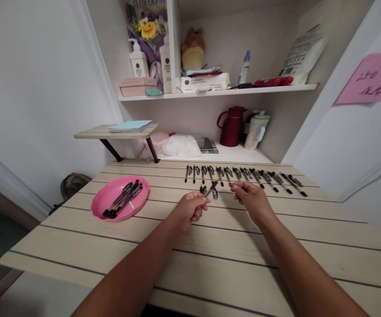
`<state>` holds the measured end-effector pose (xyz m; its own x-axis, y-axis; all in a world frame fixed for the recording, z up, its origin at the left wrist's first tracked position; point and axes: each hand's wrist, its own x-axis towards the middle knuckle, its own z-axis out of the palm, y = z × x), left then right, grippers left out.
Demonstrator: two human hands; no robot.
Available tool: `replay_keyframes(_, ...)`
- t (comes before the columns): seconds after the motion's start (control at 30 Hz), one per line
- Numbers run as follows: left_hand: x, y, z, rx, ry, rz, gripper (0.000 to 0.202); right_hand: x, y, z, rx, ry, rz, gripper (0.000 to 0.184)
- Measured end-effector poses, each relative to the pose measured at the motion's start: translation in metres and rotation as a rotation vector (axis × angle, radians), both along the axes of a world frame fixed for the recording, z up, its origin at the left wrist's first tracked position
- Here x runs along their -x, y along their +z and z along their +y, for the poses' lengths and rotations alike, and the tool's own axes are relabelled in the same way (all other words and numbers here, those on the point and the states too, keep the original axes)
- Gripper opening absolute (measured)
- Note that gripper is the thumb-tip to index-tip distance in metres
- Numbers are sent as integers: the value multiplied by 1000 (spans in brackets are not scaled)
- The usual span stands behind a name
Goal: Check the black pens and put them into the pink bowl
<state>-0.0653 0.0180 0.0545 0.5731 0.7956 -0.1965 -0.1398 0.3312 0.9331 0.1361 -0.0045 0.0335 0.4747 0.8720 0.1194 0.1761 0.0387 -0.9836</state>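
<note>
My left hand (190,209) is closed on a black pen (211,189) that points up and right, just above the wooden table (210,251). A small black cap lies beside its tip. My right hand (250,194) hovers close to the right with fingers pinched at the near end of the row of pens (246,175); whether it holds anything is hidden. The row of several black pens and caps runs across the far part of the table. At the left, a pink plate (102,203) holds several more black pens (123,200).
A small raised shelf (116,131) with a blue notebook stands at the far left of the table. Behind are a red jug (232,125), a white cup (255,130), a white bag, and a wall shelf with bottles and boxes. A pink note (370,78) hangs on the right wall.
</note>
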Motion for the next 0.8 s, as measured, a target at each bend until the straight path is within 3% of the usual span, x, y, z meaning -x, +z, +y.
replay_keyframes(0.1,-6,-3,-7,-51,-65,89,18,2,8,-2,-132,62,377,29)
replay_keyframes(0.2,-8,-6,-9,-86,-113,128,18,8,15,-6,-176,106,504,31)
replay_keyframes(0.8,-8,-8,-7,-105,-99,135,19,17,15,-10,-136,197,396,29)
